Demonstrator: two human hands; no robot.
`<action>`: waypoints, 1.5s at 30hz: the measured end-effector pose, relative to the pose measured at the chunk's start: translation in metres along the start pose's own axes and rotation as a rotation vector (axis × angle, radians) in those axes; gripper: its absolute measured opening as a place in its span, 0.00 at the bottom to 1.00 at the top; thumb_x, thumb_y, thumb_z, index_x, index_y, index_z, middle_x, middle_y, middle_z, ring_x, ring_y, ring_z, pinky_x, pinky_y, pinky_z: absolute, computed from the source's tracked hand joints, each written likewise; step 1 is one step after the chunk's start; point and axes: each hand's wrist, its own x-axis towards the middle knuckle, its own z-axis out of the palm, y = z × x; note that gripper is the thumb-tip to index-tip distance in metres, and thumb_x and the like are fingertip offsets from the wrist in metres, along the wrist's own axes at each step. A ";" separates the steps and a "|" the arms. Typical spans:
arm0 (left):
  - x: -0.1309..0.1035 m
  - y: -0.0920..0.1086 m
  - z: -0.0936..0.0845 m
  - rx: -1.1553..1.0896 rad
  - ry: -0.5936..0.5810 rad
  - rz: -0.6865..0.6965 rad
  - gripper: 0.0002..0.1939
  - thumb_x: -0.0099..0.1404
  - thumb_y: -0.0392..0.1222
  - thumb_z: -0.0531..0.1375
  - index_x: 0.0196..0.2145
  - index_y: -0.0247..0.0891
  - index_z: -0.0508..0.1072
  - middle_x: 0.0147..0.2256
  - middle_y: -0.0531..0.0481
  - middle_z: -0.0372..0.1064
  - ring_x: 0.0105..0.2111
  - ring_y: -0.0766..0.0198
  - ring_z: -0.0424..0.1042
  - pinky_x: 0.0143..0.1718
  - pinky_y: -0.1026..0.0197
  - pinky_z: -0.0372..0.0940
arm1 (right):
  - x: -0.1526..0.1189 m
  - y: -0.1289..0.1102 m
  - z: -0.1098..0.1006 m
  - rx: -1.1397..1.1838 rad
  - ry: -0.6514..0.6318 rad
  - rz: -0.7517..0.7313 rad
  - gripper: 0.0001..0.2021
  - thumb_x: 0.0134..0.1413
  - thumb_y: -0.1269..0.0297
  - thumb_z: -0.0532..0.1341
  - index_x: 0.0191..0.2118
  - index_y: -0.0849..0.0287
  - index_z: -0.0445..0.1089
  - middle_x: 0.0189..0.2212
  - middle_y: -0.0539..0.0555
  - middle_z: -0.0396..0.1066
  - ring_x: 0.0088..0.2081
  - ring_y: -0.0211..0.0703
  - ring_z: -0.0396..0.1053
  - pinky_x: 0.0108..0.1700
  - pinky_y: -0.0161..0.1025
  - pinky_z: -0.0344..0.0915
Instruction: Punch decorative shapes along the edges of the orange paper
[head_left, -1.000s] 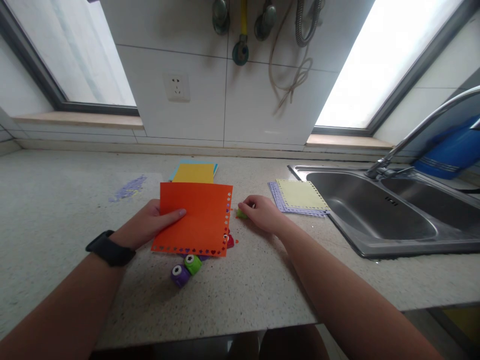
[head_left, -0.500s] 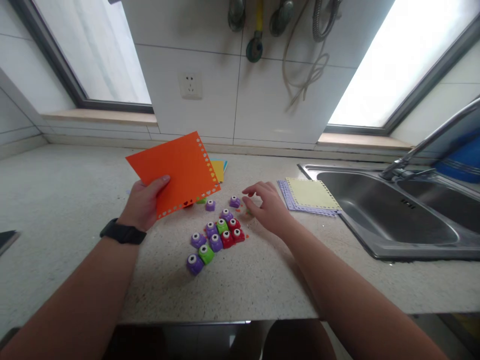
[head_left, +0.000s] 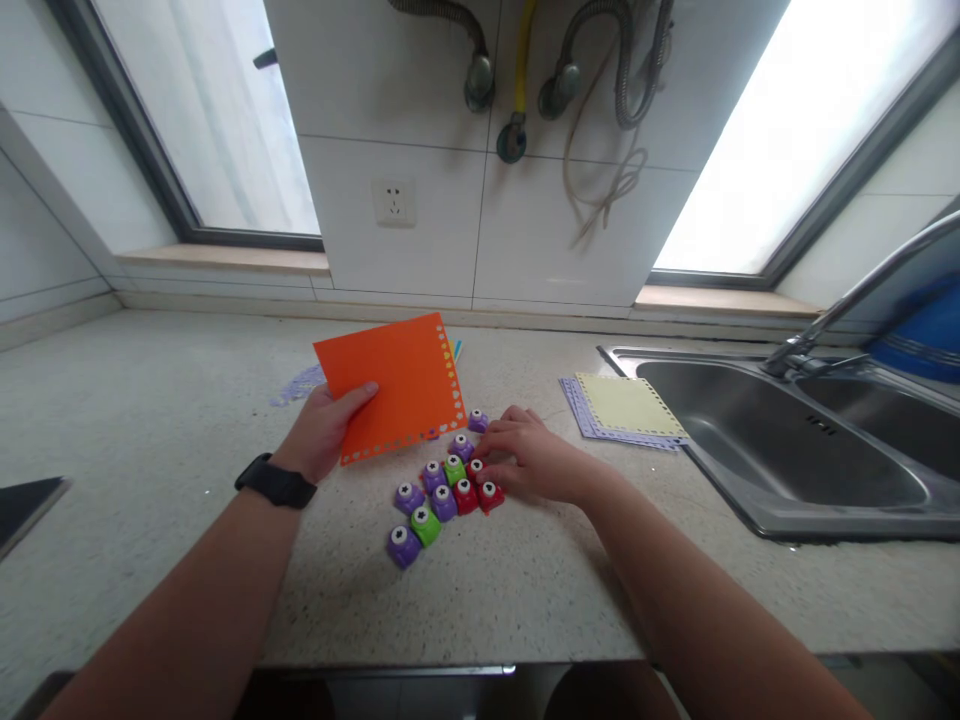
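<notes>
My left hand (head_left: 322,425) holds an orange sheet of paper (head_left: 397,385), thumb on top. Small cut-out shapes line the sheet's right and lower edges. My right hand (head_left: 525,455) is low over the counter, its fingers curled and its thumb and fingertips at a red craft punch (head_left: 475,467), partly covering it. Two more red punches, one of them a red punch (head_left: 490,495), sit just in front. Several purple punches (head_left: 443,502) and green punches (head_left: 425,524) with white round tops stand left of them. One purple punch (head_left: 478,421) stands apart behind my fingertips.
A stack of pale yellow and lilac punched sheets (head_left: 626,405) lies right of my right hand, beside the steel sink (head_left: 757,525). Lilac paper (head_left: 300,383) lies behind my left hand. A dark flat object (head_left: 30,510) is at the left edge. The tiled wall stands behind.
The orange sheet has come lower and to the right, toward the punches. My right hand has moved from behind the group to the red punch, its fingers curling in. The view has tilted up slightly.
</notes>
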 end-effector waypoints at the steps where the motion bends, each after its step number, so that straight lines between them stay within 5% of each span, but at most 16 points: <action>1: -0.001 0.000 0.000 0.019 -0.030 -0.031 0.21 0.54 0.40 0.73 0.46 0.33 0.81 0.42 0.42 0.83 0.37 0.51 0.83 0.39 0.56 0.79 | -0.001 0.000 -0.001 0.015 -0.006 0.013 0.09 0.63 0.56 0.66 0.44 0.52 0.80 0.41 0.54 0.78 0.48 0.54 0.64 0.53 0.50 0.56; 9: -0.015 -0.003 0.004 0.145 -0.246 -0.196 0.20 0.61 0.43 0.71 0.50 0.36 0.79 0.43 0.43 0.83 0.37 0.52 0.84 0.40 0.54 0.79 | -0.004 0.006 -0.001 0.144 0.152 0.169 0.07 0.59 0.59 0.68 0.33 0.57 0.76 0.32 0.55 0.76 0.42 0.50 0.69 0.52 0.53 0.59; 15: -0.024 0.001 0.007 0.307 -0.338 -0.296 0.18 0.62 0.49 0.70 0.46 0.36 0.80 0.40 0.43 0.84 0.34 0.53 0.83 0.35 0.56 0.79 | -0.007 0.027 -0.005 0.940 0.577 0.339 0.13 0.58 0.53 0.67 0.36 0.57 0.71 0.30 0.53 0.76 0.30 0.40 0.71 0.34 0.40 0.65; 18: -0.026 0.002 0.009 0.429 -0.374 -0.293 0.19 0.62 0.52 0.69 0.45 0.37 0.80 0.39 0.42 0.84 0.33 0.53 0.83 0.33 0.58 0.78 | -0.008 0.021 -0.007 1.367 0.659 0.320 0.15 0.56 0.52 0.70 0.36 0.57 0.69 0.36 0.54 0.79 0.30 0.37 0.74 0.32 0.36 0.66; 21: -0.027 0.002 0.009 0.555 -0.386 -0.253 0.20 0.62 0.56 0.68 0.44 0.37 0.81 0.40 0.42 0.83 0.35 0.52 0.83 0.34 0.57 0.78 | -0.008 0.009 -0.008 1.556 0.658 0.280 0.15 0.54 0.55 0.72 0.37 0.57 0.68 0.40 0.55 0.80 0.35 0.40 0.78 0.35 0.36 0.69; 27: -0.035 0.006 0.011 0.680 -0.307 -0.190 0.22 0.59 0.60 0.69 0.39 0.38 0.80 0.34 0.44 0.83 0.29 0.51 0.81 0.29 0.57 0.77 | -0.009 -0.003 -0.006 1.623 0.681 0.190 0.15 0.54 0.60 0.72 0.38 0.55 0.65 0.38 0.52 0.78 0.37 0.38 0.76 0.47 0.39 0.72; 33: -0.047 0.010 0.022 0.698 -0.164 -0.142 0.26 0.55 0.61 0.71 0.45 0.42 0.81 0.36 0.43 0.84 0.34 0.46 0.82 0.31 0.55 0.79 | -0.011 0.000 -0.006 1.633 0.653 0.121 0.17 0.51 0.62 0.74 0.38 0.54 0.66 0.35 0.48 0.75 0.36 0.37 0.76 0.47 0.40 0.72; 39: -0.041 0.005 0.012 0.681 -0.213 -0.203 0.22 0.56 0.58 0.71 0.44 0.45 0.82 0.36 0.43 0.84 0.36 0.43 0.83 0.34 0.50 0.80 | -0.011 -0.001 -0.006 1.632 0.609 0.148 0.20 0.47 0.61 0.76 0.46 0.56 0.73 0.39 0.52 0.75 0.39 0.39 0.75 0.49 0.40 0.71; 45: -0.036 0.003 0.003 0.707 -0.277 -0.177 0.21 0.57 0.58 0.70 0.45 0.46 0.82 0.37 0.45 0.84 0.35 0.45 0.82 0.34 0.51 0.80 | -0.011 -0.001 -0.004 1.627 0.590 0.135 0.19 0.44 0.63 0.78 0.43 0.55 0.77 0.39 0.51 0.77 0.39 0.37 0.75 0.47 0.38 0.72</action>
